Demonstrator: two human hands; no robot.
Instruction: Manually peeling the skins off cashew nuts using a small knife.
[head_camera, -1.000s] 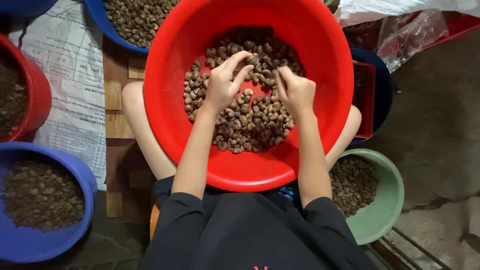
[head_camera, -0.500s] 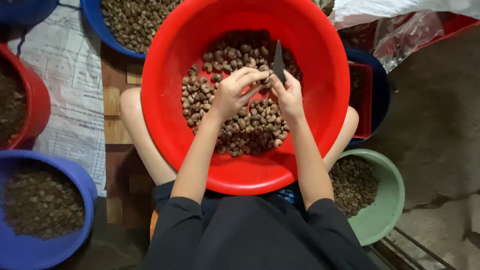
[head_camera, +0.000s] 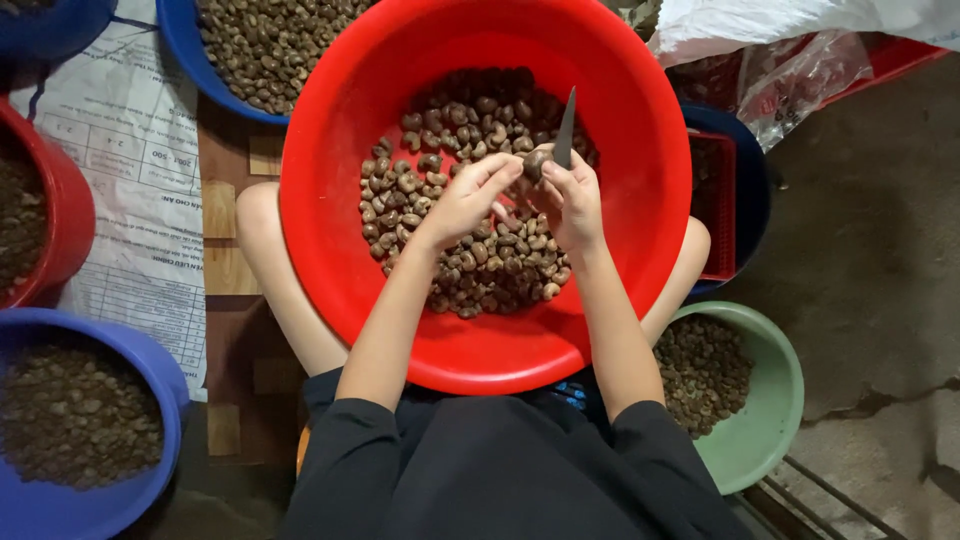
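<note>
Nut (head_camera: 536, 163) sits pinched between the fingertips of both hands, left hand (head_camera: 468, 198) and right hand (head_camera: 572, 195), right over the red basin (head_camera: 330, 240) on the lap. Right fingers also grip a small knife (head_camera: 565, 130), blade pointing up. Green bowl (head_camera: 770, 400) and blue bowl (head_camera: 130, 350) crowd the sides, on bare concrete floor (head_camera: 870, 280). Far bowls get cut off at the top edge.

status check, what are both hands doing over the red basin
Right hand shut on small knife. Left hand pinching one nut at the blade. Both above nuts in red basin. Nothing in the way.
</note>
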